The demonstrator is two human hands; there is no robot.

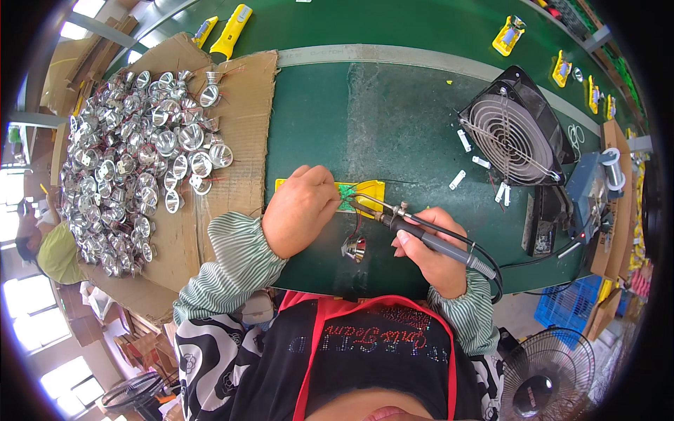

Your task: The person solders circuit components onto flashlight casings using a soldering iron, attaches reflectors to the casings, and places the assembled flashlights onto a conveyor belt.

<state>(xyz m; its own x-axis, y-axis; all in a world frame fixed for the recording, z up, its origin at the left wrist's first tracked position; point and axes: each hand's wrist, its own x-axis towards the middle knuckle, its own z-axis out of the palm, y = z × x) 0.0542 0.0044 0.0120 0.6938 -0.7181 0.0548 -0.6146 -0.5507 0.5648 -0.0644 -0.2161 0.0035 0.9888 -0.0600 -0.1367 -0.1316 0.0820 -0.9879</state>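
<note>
My right hand (439, 256) grips a soldering iron (449, 248) by its handle, with a thin metal feed tube along its side and a cable trailing right. Its tip reaches the green circuit board (345, 197) inside a yellow flashlight housing (372, 191) lying on the bench. My left hand (302, 210) is closed over the housing's left part, fingertips beside the board. What those fingers pinch is hidden. Thin wires lead from the board to a small silver reflector lamp (354, 248) just below the housing.
Many silver reflectors (165, 144) are heaped on cardboard (242, 140) at left. A black fan (512, 133) stands at right, small white parts (458, 179) beside it, and a solder spool (613, 168) beyond. More yellow housings (508, 36) lie along the far green surface (393, 24).
</note>
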